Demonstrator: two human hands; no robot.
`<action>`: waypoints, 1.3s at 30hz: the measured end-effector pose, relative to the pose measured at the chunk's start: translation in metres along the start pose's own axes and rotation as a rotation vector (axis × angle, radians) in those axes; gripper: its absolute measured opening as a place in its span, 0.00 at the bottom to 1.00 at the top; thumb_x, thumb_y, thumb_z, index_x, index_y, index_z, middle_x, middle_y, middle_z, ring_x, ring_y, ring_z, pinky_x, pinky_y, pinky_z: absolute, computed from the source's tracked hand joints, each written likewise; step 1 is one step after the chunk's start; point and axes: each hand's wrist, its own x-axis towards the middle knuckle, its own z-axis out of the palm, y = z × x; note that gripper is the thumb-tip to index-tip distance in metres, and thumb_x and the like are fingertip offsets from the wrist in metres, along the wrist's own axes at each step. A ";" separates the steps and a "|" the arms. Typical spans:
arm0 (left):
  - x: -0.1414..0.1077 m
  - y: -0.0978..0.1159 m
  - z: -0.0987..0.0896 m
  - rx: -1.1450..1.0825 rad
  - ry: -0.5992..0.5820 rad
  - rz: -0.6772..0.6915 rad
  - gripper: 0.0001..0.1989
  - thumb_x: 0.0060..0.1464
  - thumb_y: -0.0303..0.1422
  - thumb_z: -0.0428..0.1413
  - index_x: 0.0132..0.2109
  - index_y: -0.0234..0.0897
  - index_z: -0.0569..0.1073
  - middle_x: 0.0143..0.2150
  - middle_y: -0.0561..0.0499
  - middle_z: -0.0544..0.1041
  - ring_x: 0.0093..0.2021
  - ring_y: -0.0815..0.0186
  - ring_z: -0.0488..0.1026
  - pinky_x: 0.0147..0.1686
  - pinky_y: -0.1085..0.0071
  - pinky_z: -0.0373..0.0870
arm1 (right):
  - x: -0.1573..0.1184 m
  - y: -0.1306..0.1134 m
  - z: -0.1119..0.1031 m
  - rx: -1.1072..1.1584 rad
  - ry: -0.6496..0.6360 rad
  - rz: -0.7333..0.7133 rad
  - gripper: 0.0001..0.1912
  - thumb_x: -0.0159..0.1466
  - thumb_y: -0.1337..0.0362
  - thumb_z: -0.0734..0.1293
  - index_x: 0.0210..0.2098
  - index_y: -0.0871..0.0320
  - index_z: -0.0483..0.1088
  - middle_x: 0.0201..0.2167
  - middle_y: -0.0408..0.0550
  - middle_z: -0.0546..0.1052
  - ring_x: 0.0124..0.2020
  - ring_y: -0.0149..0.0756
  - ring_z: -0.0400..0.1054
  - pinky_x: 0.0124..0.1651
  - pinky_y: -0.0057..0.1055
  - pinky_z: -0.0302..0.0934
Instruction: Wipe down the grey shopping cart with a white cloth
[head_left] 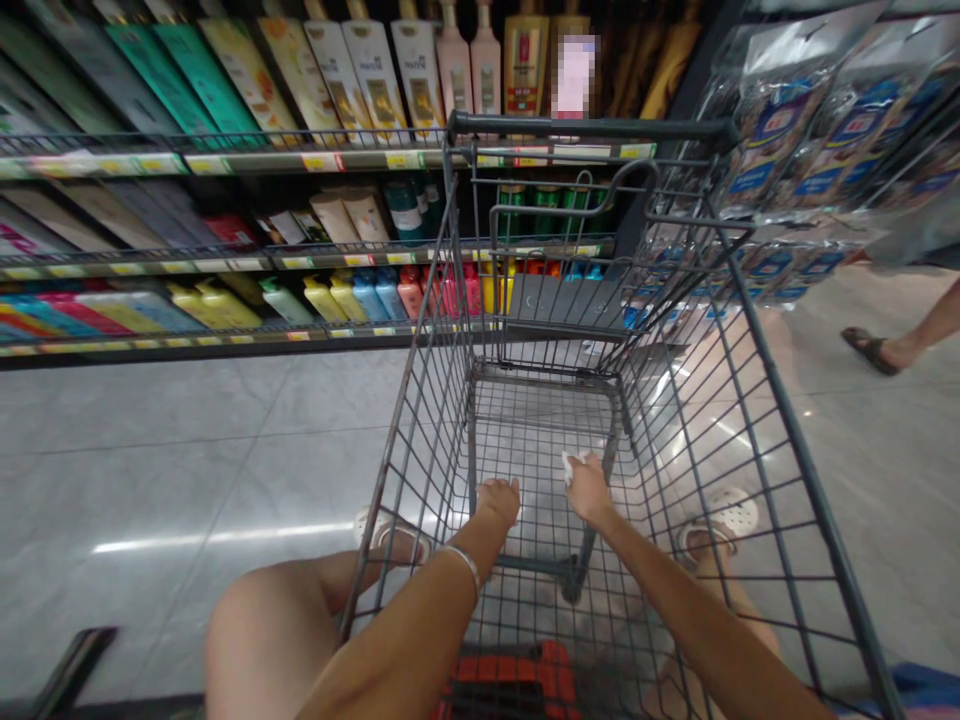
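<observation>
A dark metal shopping cart (780,400) fills the middle of the head view, and both arms reach down into its wire basket. My right hand (589,488) is closed on a small crumpled white item (568,468), perhaps a tissue, low in the basket. To its left, my left hand (500,500) has its fingers curled forward near the basket's wire mesh; whether they touch the wire or hold anything cannot be made out. A silvery bracelet (466,568) circles the left wrist. Bare wire floor shows between the two hands.
Shelves (247,162) of shampoo and pump bottles stand beyond the cart. Hanging plastic packets (772,140) are at the upper right. A person's sandalled foot (874,350) is at the right. Something red (555,680) lies low behind the cart's wires. My legs flank the cart.
</observation>
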 end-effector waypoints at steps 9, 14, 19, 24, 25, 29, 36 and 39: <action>-0.008 0.006 0.005 0.043 0.010 -0.027 0.20 0.58 0.40 0.54 0.55 0.37 0.67 0.55 0.45 0.70 0.51 0.59 0.70 0.49 0.54 0.71 | -0.024 -0.052 0.009 0.085 -0.137 -0.308 0.17 0.66 0.57 0.64 0.51 0.58 0.67 0.50 0.50 0.72 0.46 0.37 0.70 0.47 0.40 0.68; -0.010 0.002 0.006 0.041 0.008 -0.008 0.20 0.58 0.40 0.54 0.55 0.36 0.67 0.54 0.45 0.70 0.51 0.60 0.70 0.48 0.55 0.71 | -0.034 -0.054 0.005 0.022 -0.150 -0.377 0.15 0.66 0.58 0.64 0.49 0.58 0.68 0.50 0.50 0.71 0.48 0.37 0.69 0.50 0.42 0.66; -0.013 0.000 0.007 0.028 0.013 -0.008 0.21 0.58 0.40 0.54 0.56 0.37 0.66 0.55 0.44 0.69 0.51 0.59 0.70 0.49 0.54 0.71 | -0.029 -0.035 -0.006 -0.096 -0.108 -0.281 0.15 0.66 0.58 0.64 0.49 0.58 0.68 0.52 0.50 0.71 0.50 0.39 0.68 0.52 0.43 0.65; -0.016 -0.001 0.008 0.033 0.012 -0.002 0.21 0.58 0.40 0.55 0.56 0.37 0.66 0.55 0.44 0.69 0.52 0.59 0.70 0.49 0.54 0.71 | -0.017 0.003 -0.023 -0.177 -0.016 -0.018 0.16 0.66 0.58 0.64 0.50 0.59 0.68 0.51 0.51 0.71 0.48 0.38 0.69 0.49 0.41 0.66; -0.016 -0.001 0.008 0.034 0.013 -0.005 0.21 0.58 0.40 0.55 0.56 0.37 0.66 0.55 0.44 0.69 0.51 0.59 0.70 0.49 0.54 0.71 | -0.016 0.012 -0.026 -0.186 0.003 0.041 0.16 0.66 0.58 0.64 0.50 0.59 0.67 0.51 0.51 0.71 0.48 0.38 0.69 0.49 0.41 0.67; -0.017 0.004 0.008 0.030 0.029 -0.022 0.20 0.58 0.40 0.54 0.56 0.37 0.66 0.55 0.45 0.70 0.51 0.59 0.70 0.48 0.54 0.72 | -0.013 0.036 -0.030 -0.185 0.046 0.194 0.17 0.66 0.58 0.64 0.51 0.59 0.67 0.50 0.51 0.72 0.46 0.37 0.70 0.47 0.40 0.68; -0.016 0.007 0.009 0.018 0.055 -0.052 0.21 0.58 0.40 0.55 0.56 0.37 0.66 0.55 0.44 0.70 0.52 0.58 0.70 0.49 0.53 0.71 | -0.001 0.024 -0.013 -0.073 0.046 0.147 0.18 0.66 0.57 0.64 0.52 0.59 0.66 0.51 0.51 0.71 0.47 0.37 0.69 0.48 0.41 0.67; -0.015 0.007 0.010 0.016 0.055 -0.055 0.21 0.58 0.40 0.55 0.56 0.37 0.66 0.55 0.44 0.70 0.52 0.58 0.70 0.49 0.53 0.71 | 0.003 0.017 -0.009 -0.026 0.035 0.081 0.18 0.66 0.57 0.64 0.53 0.59 0.66 0.52 0.52 0.70 0.48 0.38 0.69 0.49 0.42 0.67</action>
